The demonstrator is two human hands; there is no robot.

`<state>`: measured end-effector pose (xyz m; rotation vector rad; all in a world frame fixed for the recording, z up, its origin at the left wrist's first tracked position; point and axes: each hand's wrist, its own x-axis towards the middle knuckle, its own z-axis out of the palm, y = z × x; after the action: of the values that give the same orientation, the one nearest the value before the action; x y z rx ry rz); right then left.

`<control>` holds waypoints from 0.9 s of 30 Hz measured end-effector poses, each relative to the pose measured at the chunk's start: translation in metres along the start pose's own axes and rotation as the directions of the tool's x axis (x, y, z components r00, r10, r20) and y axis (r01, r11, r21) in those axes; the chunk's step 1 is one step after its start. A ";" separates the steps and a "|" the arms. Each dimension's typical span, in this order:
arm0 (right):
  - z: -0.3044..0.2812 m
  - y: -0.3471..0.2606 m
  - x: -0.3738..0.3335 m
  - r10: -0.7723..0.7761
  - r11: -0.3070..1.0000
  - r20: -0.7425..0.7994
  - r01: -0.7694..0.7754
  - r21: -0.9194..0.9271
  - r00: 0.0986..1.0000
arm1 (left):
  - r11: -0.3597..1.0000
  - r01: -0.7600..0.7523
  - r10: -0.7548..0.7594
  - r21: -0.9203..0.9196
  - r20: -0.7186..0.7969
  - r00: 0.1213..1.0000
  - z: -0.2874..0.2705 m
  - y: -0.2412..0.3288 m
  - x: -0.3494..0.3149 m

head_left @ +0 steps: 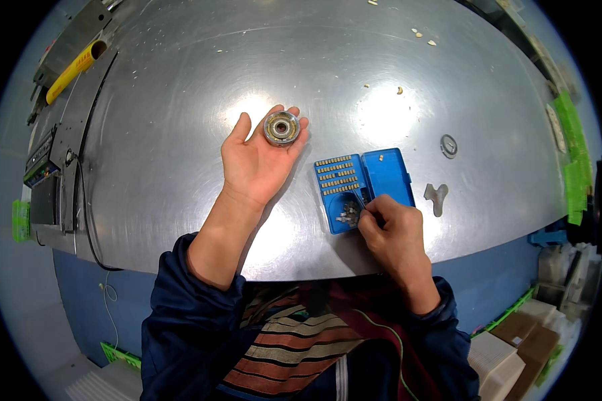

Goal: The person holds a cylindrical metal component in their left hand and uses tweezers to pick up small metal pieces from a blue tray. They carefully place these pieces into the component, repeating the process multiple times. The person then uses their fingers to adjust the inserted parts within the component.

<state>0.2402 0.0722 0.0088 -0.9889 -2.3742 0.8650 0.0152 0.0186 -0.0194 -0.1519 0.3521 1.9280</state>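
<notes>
My left hand (257, 160) is palm up, its thumb spread out. On its fingers rests a round metal part (282, 128) with concentric rings and a dark centre hole, much like a bearing. A blue plastic case (389, 175) lies with its lid folded open to the right. Its left half holds rows of small brass-coloured pieces (336, 175), and a corner compartment holds loose metal bits (348, 214). Over the case's near right corner, my right hand (394, 230) is closed in a pinch around a thin tool, apparently tweezers, mostly hidden by the fingers.
Right of the case lie a grey disc (449, 146) and a flat Y-shaped metal piece (437, 199). Small pale chips (418, 34) are scattered on the metal table (180, 87). A yellow tube (77, 70) and a black cable (81, 200) are at the left edge.
</notes>
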 end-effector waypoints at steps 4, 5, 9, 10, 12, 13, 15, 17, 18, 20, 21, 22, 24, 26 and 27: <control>-0.002 -0.001 0.001 0.007 1.000 0.011 -0.007 0.002 1.000 | 1.000 0.011 -0.011 0.001 -0.046 0.999 0.003 -0.001 0.000; -0.002 -0.001 0.001 0.004 1.000 0.011 -0.004 0.003 1.000 | 1.000 0.012 -0.012 0.002 -0.048 0.999 0.003 -0.001 0.000; -0.002 -0.001 0.002 0.004 1.000 0.015 -0.004 0.003 1.000 | 1.000 0.016 -0.015 0.003 -0.059 0.998 0.002 -0.001 0.002; -0.003 -0.001 0.002 0.007 1.000 0.017 -0.007 0.002 1.000 | 1.000 0.015 -0.015 0.002 -0.063 0.998 0.002 -0.001 0.002; -0.004 -0.004 0.002 0.014 1.000 0.010 -0.014 0.025 1.000 | 1.000 0.024 -0.025 -0.014 -0.054 0.998 0.000 -0.001 0.003; -0.005 -0.005 0.003 0.017 0.999 0.007 -0.018 0.036 1.000 | 0.999 0.029 -0.030 -0.022 -0.049 0.998 -0.001 -0.001 0.003; -0.006 -0.006 0.005 0.011 0.999 0.011 -0.011 0.030 1.000 | 1.000 0.018 -0.019 -0.019 -0.070 0.997 0.000 -0.001 0.003; -0.006 -0.005 0.009 -0.006 1.000 0.011 0.006 0.022 1.000 | 1.000 0.012 -0.013 -0.012 -0.074 0.997 0.001 -0.001 0.002; -0.005 -0.005 0.011 -0.018 1.000 0.005 0.018 0.014 1.000 | 1.000 0.016 -0.016 -0.006 -0.065 0.998 0.000 -0.001 0.002; -0.004 -0.007 0.014 -0.040 0.999 -0.005 0.040 0.011 0.999 | 1.000 0.021 -0.020 0.004 -0.054 0.998 0.000 0.000 0.002; -0.004 -0.007 0.017 -0.051 0.999 -0.004 0.051 0.019 0.999 | 1.000 0.019 -0.018 0.010 -0.057 0.998 0.001 -0.001 0.002; -0.003 -0.007 0.019 -0.062 0.998 -0.004 0.062 0.027 0.998 | 1.000 0.017 -0.016 0.016 -0.060 0.998 0.001 -0.001 0.002; 0.000 -0.006 0.023 -0.083 0.996 -0.022 0.083 -0.017 0.996 | 1.000 0.018 -0.017 0.006 -0.064 0.998 0.001 -0.001 0.003; 0.001 -0.005 0.027 -0.091 0.995 -0.026 0.089 -0.040 0.996 | 1.000 0.018 -0.017 0.004 -0.067 0.998 0.001 -0.001 0.003; 0.002 -0.005 0.028 -0.087 0.996 -0.023 0.086 -0.040 0.996 | 1.000 0.017 -0.017 0.007 -0.068 0.998 0.000 -0.001 0.003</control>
<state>0.2182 0.0891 0.0152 -0.8993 -2.4022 0.7732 0.0155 0.0214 -0.0199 -0.2152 0.4023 1.9077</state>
